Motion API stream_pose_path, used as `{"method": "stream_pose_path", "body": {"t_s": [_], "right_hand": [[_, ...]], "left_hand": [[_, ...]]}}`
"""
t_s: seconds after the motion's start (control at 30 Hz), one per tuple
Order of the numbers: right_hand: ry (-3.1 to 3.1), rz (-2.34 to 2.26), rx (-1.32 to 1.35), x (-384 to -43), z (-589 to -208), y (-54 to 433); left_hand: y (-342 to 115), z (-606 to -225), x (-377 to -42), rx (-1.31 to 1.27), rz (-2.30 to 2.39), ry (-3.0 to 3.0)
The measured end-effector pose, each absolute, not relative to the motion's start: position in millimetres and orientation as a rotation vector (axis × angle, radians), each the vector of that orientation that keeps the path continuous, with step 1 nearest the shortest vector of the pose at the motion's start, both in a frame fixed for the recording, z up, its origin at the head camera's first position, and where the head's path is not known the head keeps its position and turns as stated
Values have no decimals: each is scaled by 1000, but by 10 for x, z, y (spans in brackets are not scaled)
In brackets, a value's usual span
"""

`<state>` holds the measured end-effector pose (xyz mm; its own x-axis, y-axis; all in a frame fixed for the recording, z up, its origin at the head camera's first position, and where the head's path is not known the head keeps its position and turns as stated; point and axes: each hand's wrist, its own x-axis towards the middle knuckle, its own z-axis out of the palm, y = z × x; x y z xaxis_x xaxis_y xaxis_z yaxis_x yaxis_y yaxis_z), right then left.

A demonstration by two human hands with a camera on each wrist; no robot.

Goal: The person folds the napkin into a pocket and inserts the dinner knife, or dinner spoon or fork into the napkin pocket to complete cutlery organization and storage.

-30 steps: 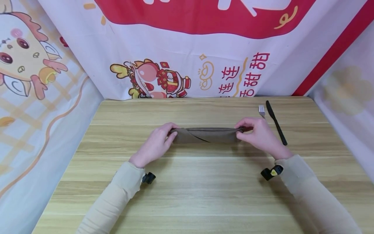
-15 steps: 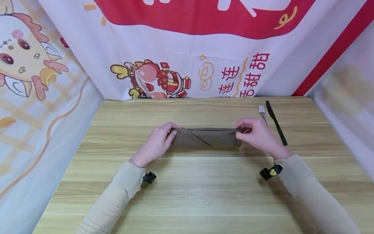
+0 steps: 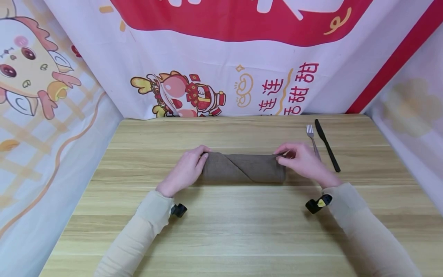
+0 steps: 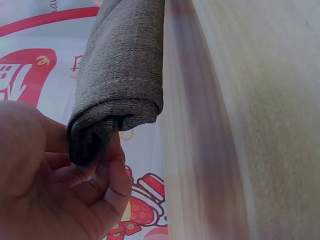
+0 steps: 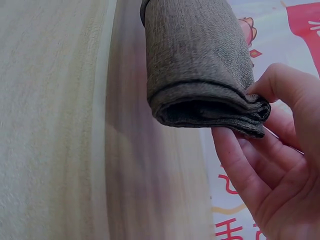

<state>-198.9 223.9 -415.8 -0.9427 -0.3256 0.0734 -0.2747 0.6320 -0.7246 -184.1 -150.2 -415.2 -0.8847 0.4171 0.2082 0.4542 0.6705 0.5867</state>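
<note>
A grey-brown cloth napkin (image 3: 242,169), rolled into a flattened tube with a slanting fold across its front, spans the gap between both hands over the wooden table (image 3: 238,231). At its left end the left hand (image 3: 185,169) pinches the upper edge; in the left wrist view that hand's (image 4: 65,185) fingers curl beneath the layered end. The right hand (image 3: 304,161) pinches the far edge of the other end. Seen from the right wrist, the napkin's (image 5: 200,55) end gapes as a hollow loop, with the thumb above and fingers (image 5: 237,162) below its edge.
A fork (image 3: 312,138) with silver tines lies just beyond the right hand, partly hidden by it. To its right is a black knife (image 3: 327,144). Printed white and red fabric (image 3: 221,54) hangs behind the table, with more fabric at both sides.
The napkin has turned so that more of its front face shows, its lower edge coming toward the person. The right hand has shifted slightly left and nearer; the left hand keeps its place.
</note>
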Motion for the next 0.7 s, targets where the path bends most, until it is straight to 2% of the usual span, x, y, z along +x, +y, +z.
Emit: {"method": "stream_pose_path", "body": {"t_s": [0.7], "right_hand": [[2635, -1267, -417, -2222, -4450, 2244]], "left_hand": [[-1515, -4399, -1958, -672, -1072, -2857]]}}
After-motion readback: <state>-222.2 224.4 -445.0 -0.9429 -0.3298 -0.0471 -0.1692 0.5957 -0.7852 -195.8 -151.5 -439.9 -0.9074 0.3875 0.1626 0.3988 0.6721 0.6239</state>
